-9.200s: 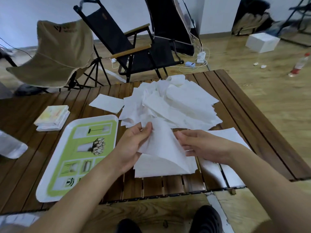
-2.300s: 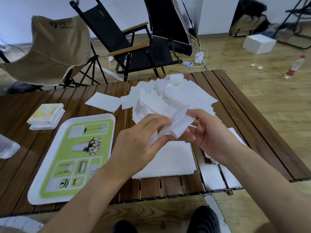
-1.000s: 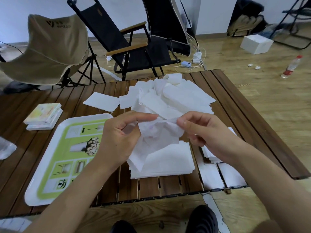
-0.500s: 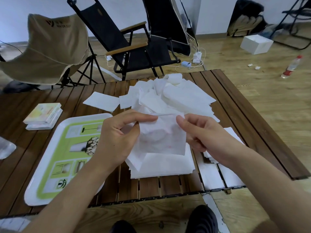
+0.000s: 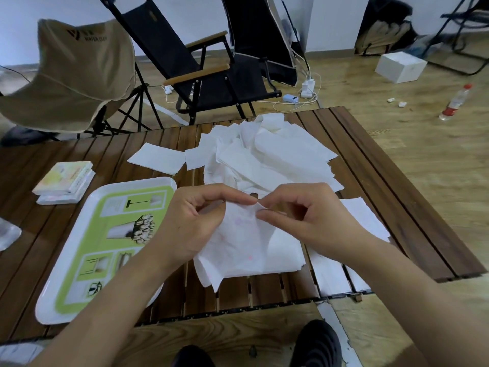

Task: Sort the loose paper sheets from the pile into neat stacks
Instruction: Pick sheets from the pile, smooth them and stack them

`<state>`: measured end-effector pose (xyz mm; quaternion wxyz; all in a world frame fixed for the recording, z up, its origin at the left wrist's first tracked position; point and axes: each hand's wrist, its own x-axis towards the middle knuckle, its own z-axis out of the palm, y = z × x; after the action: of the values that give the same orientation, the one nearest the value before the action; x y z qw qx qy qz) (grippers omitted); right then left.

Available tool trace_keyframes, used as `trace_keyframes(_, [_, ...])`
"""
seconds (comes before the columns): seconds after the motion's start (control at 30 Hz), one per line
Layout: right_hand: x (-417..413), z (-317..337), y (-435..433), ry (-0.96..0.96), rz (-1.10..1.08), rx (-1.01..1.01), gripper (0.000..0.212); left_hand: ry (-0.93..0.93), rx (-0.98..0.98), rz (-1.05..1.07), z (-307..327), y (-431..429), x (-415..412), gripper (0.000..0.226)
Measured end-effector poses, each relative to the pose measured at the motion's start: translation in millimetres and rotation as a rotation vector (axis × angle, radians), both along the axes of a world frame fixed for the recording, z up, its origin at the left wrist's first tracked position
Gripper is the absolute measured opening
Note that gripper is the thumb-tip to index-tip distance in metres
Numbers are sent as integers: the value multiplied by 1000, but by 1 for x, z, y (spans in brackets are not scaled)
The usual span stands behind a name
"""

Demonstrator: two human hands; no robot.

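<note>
Change: your two hands have drawn together since half a second ago; the top edge you were holding spread out is now gathered where your fingertips meet at the centre of the frame.
Sheet: the thin white sheet [image 5: 238, 242] hangs crumpled from that point, over the near stack, and its lower corner droops past the stack's near edge.
Left hand: your left hand [image 5: 190, 223] pinches the sheet's top edge, fingers curled and clamped on the paper.
Right hand: your right hand [image 5: 312, 221] pinches the same edge from the other side, thumb and forefinger closed on a small raised corner.
Near stack: a squared stack [image 5: 288, 256] lies flat on the desk [image 5: 397, 197] under your hands.
Right stack: a second stack [image 5: 362, 218] shows just right of your right wrist.
Pile: the loose pile [image 5: 267, 157] sits beyond your hands, upper centre of the frame.
Stray sheet: one flat sheet [image 5: 157, 157] lies just left of the pile.
Tray: a white and green tray [image 5: 79, 250] lies in the lower left, partly under your left forearm.
Booklets: a small stack of booklets [image 5: 66, 181] rests left of the tray's far end.
Floor: a tan chair [image 5: 71, 75] and a black chair [image 5: 206, 70] stand behind the desk; a white box [image 5: 401, 66] and a bottle [image 5: 453, 103] are at upper right.
</note>
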<state>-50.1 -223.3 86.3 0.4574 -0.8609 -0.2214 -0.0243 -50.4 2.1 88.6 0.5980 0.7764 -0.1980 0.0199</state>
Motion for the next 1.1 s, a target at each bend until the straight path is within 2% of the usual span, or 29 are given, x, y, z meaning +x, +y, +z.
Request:
trace_keyframes(0.07, [0, 0, -1, 6, -4, 24, 10, -13, 20, -9, 1, 2, 0, 46])
trace_keyframes(0.2, [0, 3, -8, 157, -28, 108, 9, -56, 126, 13, 0, 8, 2, 36])
trace_keyframes(0.47, [5, -2, -12, 353, 45, 24, 12, -6, 319, -34, -7, 0, 3, 22])
trace_keyframes(0.57, [18, -7, -49, 418, -150, 43, 15, -5, 319, 102, -13, 3, 8, 20])
trace_keyframes(0.63, [28, -19, -85, 416, -328, -18, 14, 4, 311, 171, -18, 7, 11, 21])
trace_keyframes(0.7, [33, -39, -117, 454, -479, -99, 11, 29, 340, 188, -23, 10, 14, 21])
trace_keyframes(0.77, [35, -59, -136, 532, -583, -86, 12, 58, 391, 181, -27, 12, 16, 23])
trace_keyframes(0.9, [38, -77, -144, 579, -657, -90, 16, 75, 410, 166, -27, 10, 15, 32])
trace_keyframes(1.1, [40, -74, -139, 583, -690, -98, 16, 69, 266, 153, -23, 9, 13, 21])
